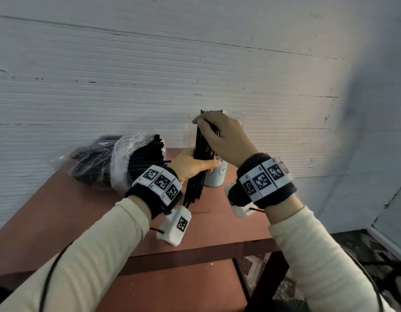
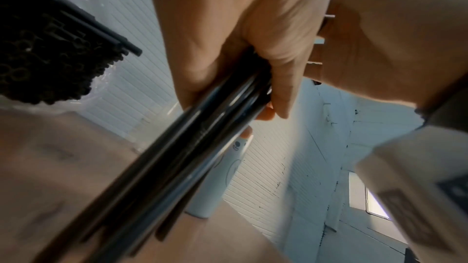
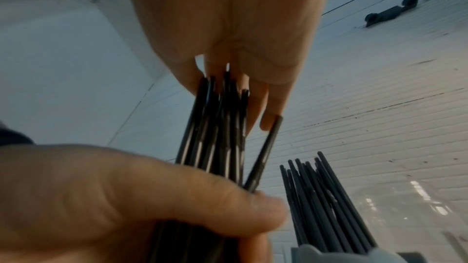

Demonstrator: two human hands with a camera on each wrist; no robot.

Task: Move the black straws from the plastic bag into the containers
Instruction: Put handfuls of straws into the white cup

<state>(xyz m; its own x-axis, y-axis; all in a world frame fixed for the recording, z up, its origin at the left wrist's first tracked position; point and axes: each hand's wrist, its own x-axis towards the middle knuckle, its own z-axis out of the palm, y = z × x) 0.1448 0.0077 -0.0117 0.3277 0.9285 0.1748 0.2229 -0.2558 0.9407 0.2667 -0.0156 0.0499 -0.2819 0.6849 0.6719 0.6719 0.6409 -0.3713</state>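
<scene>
A bundle of black straws (image 1: 198,176) stands nearly upright above the red-brown table (image 1: 82,210). My left hand (image 1: 201,165) grips the bundle round its middle, thumb across the front. My right hand (image 1: 208,129) curls over its upper ends, fingers (image 3: 266,107) lying along the straw tips. One straw (image 3: 266,151) leans out of the bundle (image 3: 215,127). Just behind stands a pale blue container (image 1: 216,176) with a bear face (image 2: 228,167), and several straws (image 3: 324,197) stand in it. The clear plastic bag (image 1: 127,158), full of straws (image 2: 50,47), lies to the left.
A white ribbed wall (image 1: 195,75) rises directly behind the table. The table's front edge (image 1: 195,255) is close to me, and the floor drops away at the right. Something clear and glossy (image 3: 405,211) sits right of the container.
</scene>
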